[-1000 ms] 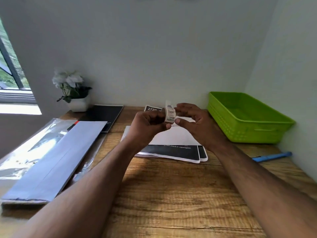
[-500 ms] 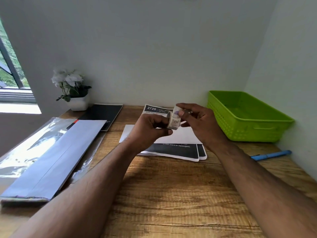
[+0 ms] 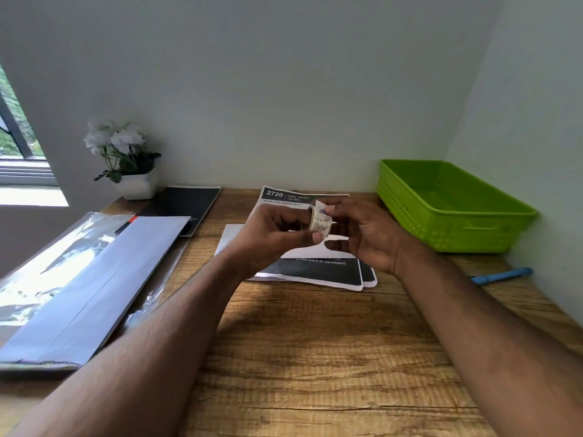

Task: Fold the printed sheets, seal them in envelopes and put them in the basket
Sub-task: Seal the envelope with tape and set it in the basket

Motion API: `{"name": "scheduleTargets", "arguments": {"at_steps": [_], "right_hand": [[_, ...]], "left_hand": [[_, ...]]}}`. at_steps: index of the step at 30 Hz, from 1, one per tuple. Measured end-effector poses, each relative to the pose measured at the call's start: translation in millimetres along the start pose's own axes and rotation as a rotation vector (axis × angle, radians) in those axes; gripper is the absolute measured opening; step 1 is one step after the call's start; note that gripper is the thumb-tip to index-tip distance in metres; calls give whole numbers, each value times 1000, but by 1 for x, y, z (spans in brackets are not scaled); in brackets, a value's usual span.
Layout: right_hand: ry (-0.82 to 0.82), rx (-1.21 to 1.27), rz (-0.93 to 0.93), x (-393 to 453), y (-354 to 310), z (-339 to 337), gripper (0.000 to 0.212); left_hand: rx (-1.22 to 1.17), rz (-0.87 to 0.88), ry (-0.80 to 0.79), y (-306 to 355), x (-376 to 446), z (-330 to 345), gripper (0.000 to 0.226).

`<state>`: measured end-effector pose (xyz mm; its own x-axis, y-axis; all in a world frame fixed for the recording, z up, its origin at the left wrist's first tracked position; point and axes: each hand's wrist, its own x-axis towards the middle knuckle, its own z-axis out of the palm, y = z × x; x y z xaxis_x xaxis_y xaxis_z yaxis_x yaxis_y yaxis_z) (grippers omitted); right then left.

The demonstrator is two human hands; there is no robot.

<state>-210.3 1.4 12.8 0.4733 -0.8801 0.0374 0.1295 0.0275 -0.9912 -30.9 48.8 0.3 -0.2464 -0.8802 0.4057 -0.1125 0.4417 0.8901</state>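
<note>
The desk (image 3: pixel 315 357) is rough-grained matt wood. At two o'clock sits a glossy green plastic basket (image 3: pixel 454 212) with perforated walls. At nine o'clock, matt paper envelopes (image 3: pixel 94 279) lie on shiny crinkled plastic wrap (image 3: pixel 38 266). The printed sheets (image 3: pixel 328 272) at twelve are matt paper.

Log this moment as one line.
left hand: holds tape roll | right hand: pinches tape end | sheets: unfolded on desk | basket: empty
</note>
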Motion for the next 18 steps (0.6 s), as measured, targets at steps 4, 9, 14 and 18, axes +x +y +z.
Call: {"name": "scheduleTargets", "arguments": {"at_steps": [4, 9, 14, 18], "right_hand": [[-19, 54, 74, 0, 0, -2, 14], [23, 160, 35, 3, 1, -1, 15], [6, 239, -8, 3, 1, 4, 15], [-26, 231, -36, 3, 2, 7, 12]], "left_hand": [[58, -11, -27, 1, 1, 1, 31], [107, 27, 81, 2, 1, 6, 43], [106, 40, 11, 6, -1, -1, 68], [199, 65, 0, 5, 0, -1, 67]]}}
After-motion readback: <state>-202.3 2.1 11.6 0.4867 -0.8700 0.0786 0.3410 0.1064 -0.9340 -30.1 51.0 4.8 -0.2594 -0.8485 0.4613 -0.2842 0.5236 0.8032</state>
